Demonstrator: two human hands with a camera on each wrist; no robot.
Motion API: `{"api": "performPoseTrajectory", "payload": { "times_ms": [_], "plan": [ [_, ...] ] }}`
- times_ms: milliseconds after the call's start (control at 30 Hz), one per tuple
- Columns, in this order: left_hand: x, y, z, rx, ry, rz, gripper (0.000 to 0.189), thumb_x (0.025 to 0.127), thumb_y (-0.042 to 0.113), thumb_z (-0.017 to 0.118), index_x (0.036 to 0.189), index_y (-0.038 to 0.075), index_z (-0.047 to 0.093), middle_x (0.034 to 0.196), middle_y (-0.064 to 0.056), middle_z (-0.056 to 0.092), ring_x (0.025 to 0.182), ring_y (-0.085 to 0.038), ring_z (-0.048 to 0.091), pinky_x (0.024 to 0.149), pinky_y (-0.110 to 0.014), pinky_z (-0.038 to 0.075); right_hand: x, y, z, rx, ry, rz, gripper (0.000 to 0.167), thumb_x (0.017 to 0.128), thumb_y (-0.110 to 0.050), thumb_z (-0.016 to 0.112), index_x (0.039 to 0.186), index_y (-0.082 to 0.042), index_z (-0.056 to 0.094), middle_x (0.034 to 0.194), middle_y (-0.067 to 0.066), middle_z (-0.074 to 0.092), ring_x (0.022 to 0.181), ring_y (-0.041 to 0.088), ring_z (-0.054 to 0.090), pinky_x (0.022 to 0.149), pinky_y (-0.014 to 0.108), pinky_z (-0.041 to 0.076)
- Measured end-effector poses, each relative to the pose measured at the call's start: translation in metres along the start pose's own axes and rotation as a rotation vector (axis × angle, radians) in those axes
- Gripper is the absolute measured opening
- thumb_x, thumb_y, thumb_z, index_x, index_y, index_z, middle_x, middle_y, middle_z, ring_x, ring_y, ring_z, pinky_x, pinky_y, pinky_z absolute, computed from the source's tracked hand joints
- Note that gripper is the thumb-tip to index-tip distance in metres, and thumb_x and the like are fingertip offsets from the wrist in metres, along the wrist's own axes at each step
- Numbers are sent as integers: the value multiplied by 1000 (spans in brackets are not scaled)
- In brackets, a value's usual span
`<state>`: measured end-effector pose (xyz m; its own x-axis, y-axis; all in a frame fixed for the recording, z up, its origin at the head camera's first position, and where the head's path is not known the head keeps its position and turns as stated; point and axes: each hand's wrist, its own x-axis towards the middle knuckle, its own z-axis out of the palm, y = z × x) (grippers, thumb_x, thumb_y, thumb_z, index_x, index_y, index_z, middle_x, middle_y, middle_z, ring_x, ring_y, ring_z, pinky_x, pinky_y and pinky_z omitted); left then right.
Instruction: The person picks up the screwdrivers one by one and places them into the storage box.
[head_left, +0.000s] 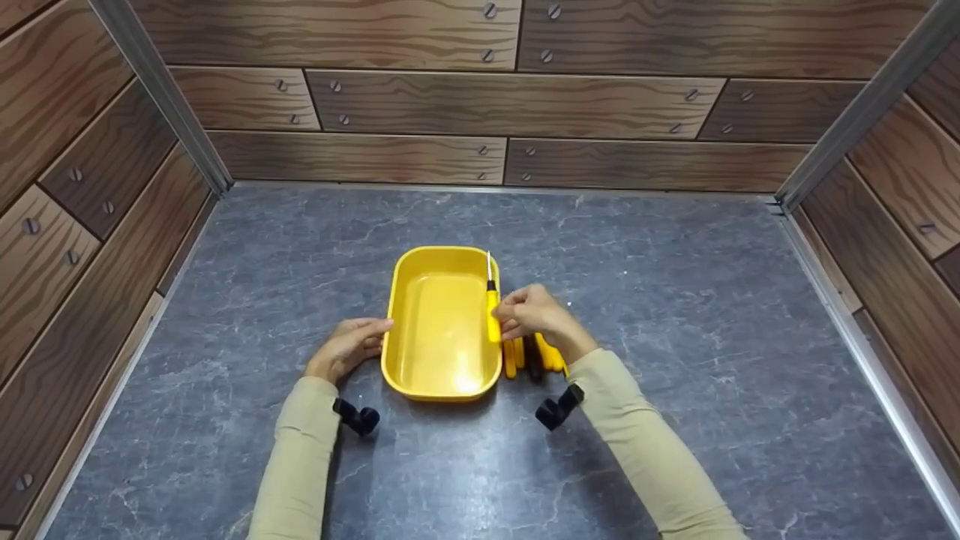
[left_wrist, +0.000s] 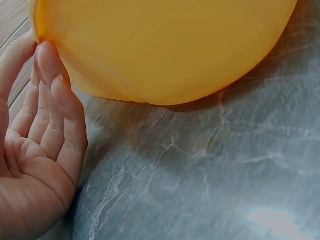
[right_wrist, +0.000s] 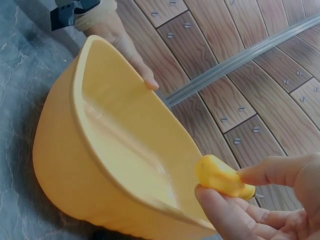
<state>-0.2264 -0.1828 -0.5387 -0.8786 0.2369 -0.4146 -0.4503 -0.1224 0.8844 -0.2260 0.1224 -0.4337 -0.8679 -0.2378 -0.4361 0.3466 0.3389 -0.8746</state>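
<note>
A yellow plastic tub [head_left: 442, 315] with rounded corners stands on the grey marbled table, and its inside shows bare. My left hand [head_left: 349, 346] pinches the tub's left rim between thumb and fingers; the left wrist view shows the fingertips [left_wrist: 50, 57] at its edge. Over the right rim my right hand [head_left: 534, 313] holds a screwdriver [head_left: 492, 311] with a yellow handle, black collar and thin metal shaft. Its shaft points away from me. In the right wrist view, the thumb and fingers pinch the yellow handle [right_wrist: 222, 176] from both sides.
Several tools with yellow handles [head_left: 551, 354] and a black handle [head_left: 533, 358] lie right of the tub, partly under my right hand. Wood-patterned walls [head_left: 510, 105] enclose the table at the back and sides, with metal strips [head_left: 855, 326] along the edges.
</note>
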Motion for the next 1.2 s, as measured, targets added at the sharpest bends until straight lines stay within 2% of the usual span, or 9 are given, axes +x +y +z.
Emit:
{"api": "performPoseTrajectory", "payload": {
  "times_ms": [200,400,667,933,1200],
  "plan": [
    [1,-2,0,-23,-6,18,7,91,13,62,91,9,67,76,3,73,76,-9,70,76,-23,58,5,-2,5,39,0,15,26,87,-2,59,107,15,62,61,2,62,53,10,64,62,25,61],
    [0,-3,0,-39,-14,22,11,92,11,61,86,12,69,74,3,72,72,-8,68,75,-24,58,10,-4,9,42,4,29,25,86,-2,60,105,14,63,61,3,62,51,10,63,58,22,59],
    [0,-2,0,-49,-30,28,9,92,11,61,89,9,70,75,2,72,73,-9,68,75,-24,58,15,-7,15,51,9,33,26,87,0,58,107,17,61,59,4,62,48,10,63,54,21,58],
    [1,-2,-1,-33,-44,28,9,92,13,61,92,8,69,76,3,73,75,-9,69,74,-24,58,19,-10,21,24,7,48,25,87,1,56,106,16,62,60,4,61,50,10,62,57,22,59],
    [1,-1,1,-42,-25,21,8,91,12,62,88,11,69,76,3,73,76,-10,69,75,-25,58,25,-14,34,14,6,51,25,88,4,57,108,17,62,64,6,60,52,11,62,56,21,58]
  ]
}}
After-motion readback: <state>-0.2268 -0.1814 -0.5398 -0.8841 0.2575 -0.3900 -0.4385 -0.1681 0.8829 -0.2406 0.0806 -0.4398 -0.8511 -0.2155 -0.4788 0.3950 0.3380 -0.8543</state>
